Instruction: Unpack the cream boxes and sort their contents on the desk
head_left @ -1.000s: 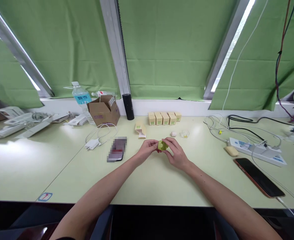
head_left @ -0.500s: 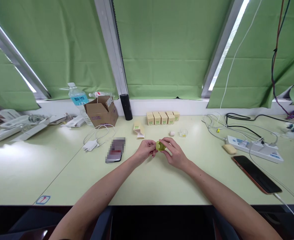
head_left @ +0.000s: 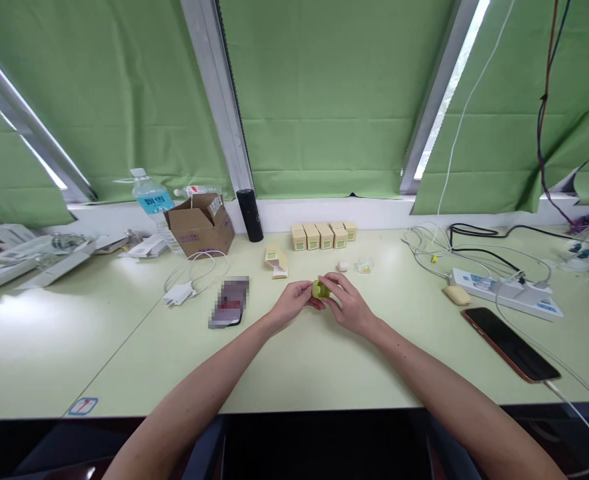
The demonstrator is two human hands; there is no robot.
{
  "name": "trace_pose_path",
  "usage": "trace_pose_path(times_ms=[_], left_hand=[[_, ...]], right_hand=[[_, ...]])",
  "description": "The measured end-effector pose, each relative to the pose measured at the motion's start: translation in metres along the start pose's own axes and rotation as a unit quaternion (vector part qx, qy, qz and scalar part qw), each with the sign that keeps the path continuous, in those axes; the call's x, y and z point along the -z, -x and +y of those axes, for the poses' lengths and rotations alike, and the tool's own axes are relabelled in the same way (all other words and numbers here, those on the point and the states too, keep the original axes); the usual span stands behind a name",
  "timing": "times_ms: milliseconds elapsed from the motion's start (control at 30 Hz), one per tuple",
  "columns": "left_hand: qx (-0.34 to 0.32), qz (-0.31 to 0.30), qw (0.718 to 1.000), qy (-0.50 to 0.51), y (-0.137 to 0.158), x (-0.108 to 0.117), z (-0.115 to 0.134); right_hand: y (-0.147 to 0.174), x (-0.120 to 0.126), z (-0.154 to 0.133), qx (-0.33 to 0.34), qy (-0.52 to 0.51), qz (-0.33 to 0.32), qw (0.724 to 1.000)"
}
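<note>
A small hollow yellow-green piece [head_left: 319, 289], cup-like in shape, is held between both hands above the middle of the table. My left hand [head_left: 295, 297] pinches its left side with thumb and fingers. On the other side my right hand [head_left: 348, 303] grips the rim, index finger on top and thumb below. What lies inside the piece is too small to make out. Behind the hands are a small whitish cylinder [head_left: 343, 267], a clear round container [head_left: 365, 266] with something yellow in it, and a small cream box [head_left: 276, 261] with its flap open.
Several small cream boxes [head_left: 312, 237] stand in a row near the wall. Left are a blurred-screen phone [head_left: 229, 302], a white charger [head_left: 179, 293], a cardboard box [head_left: 200, 223] and a black cylinder [head_left: 249, 215]. Right are a power strip [head_left: 504, 293] and another phone [head_left: 511, 344].
The fingers of my left hand have shifted under the green piece, which stays in both hands. The view has turned slightly; the things on the table stay put.
</note>
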State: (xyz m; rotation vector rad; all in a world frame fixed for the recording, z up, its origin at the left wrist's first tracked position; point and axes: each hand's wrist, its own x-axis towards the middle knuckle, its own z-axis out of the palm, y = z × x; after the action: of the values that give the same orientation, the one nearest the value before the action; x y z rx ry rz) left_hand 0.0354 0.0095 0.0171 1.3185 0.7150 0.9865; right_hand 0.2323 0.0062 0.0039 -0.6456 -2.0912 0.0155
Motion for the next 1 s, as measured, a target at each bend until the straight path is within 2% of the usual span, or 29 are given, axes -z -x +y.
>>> trace_pose_path(times_ms=[133,300,400,633,1000], left_hand=[[-0.012,-0.028,0.997,0.073,0.002,0.000,-0.001],[-0.007,-0.073,0.994,0.075,0.006,0.000,0.006],[-0.011,-0.070,0.995,0.077,0.007,-0.001,0.009],[0.001,-0.069,0.994,0.088,0.008,-0.003,0.005],[-0.001,-0.095,0.994,0.054,0.008,-0.002,0.008]], right_hand=[[0.000,-0.001,0.002,-0.011,0.025,0.009,1.000],[-0.003,0.004,-0.005,0.005,0.061,0.019,0.998],[-0.005,0.007,-0.011,0.002,0.065,0.013,0.998],[-0.006,0.006,-0.012,0.008,0.089,0.054,0.995],[-0.009,0.003,-0.013,0.052,0.094,0.075,0.991]])
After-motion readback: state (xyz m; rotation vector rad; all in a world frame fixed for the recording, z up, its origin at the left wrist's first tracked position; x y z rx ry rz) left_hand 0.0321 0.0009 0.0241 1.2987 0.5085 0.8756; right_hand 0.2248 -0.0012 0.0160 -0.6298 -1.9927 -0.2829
